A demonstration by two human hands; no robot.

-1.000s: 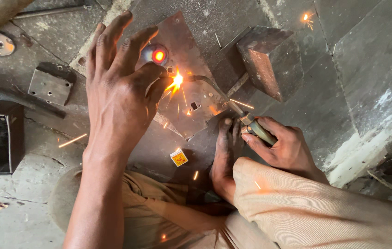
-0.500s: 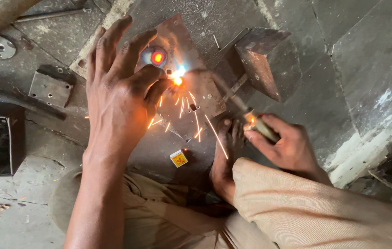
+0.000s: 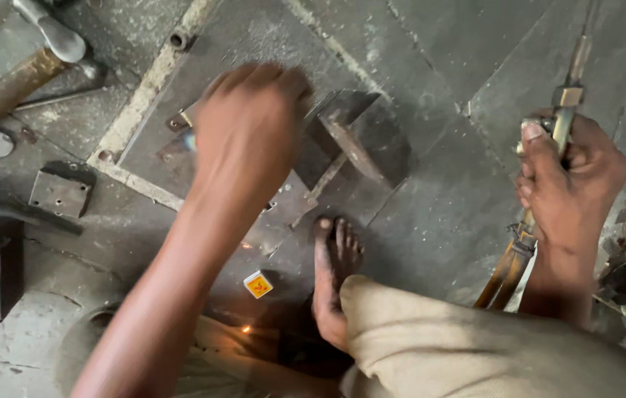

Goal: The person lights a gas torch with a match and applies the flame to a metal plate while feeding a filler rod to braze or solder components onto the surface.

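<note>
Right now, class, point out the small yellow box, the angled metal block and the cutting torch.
small yellow box (image 3: 258,284): head view, its top face.
angled metal block (image 3: 361,136): head view, its upper face.
cutting torch (image 3: 565,99): head view, its brass fitting above the right hand (image 3: 571,184).

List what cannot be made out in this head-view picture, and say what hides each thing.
- Left hand: blurred by motion; its fingers and anything under them are unreadable.
- Metal plate: partly covered by that hand.
- Torch in the right hand: its tip is cut off by the top edge.
- Small yellow box: too small to identify.
</note>
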